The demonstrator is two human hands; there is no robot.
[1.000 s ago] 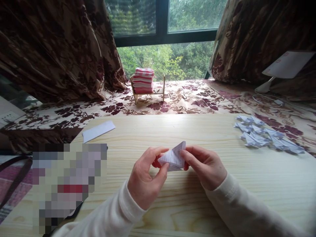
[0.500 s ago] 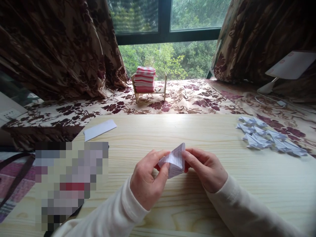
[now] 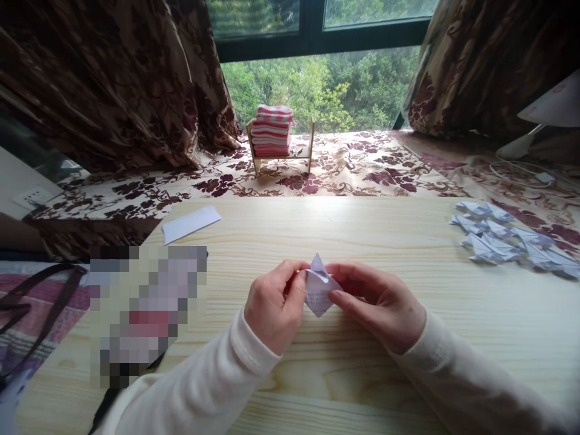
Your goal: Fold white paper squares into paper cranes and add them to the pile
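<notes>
A small folded piece of white paper (image 3: pixel 319 295) with faint print on it is held just above the wooden table (image 3: pixel 357 386). My left hand (image 3: pixel 277 305) pinches its left corner between thumb and fingers. On the other side, my right hand (image 3: pixel 379 304) grips the right corner, its thumb on the near face and its fingers behind. One pointed flap stands up at the top of the paper, with an opening in the folds below it. The far fingertips of both hands are partly hidden.
Several folded white paper pieces (image 3: pixel 512 238) lie grouped at the table's far right. A flat paper strip (image 3: pixel 191 225) rests at the back left. Left of my arm is a pixelated object (image 3: pixel 149 314). Beyond, a small wooden rack (image 3: pixel 312 145) holds folded pink-and-white cloths (image 3: pixel 272 132).
The paper has turned from a flat-looking triangle to a diamond shape with a raised point and an opening. My right thumb has shifted lower. The camera view has tilted slightly down and left.
</notes>
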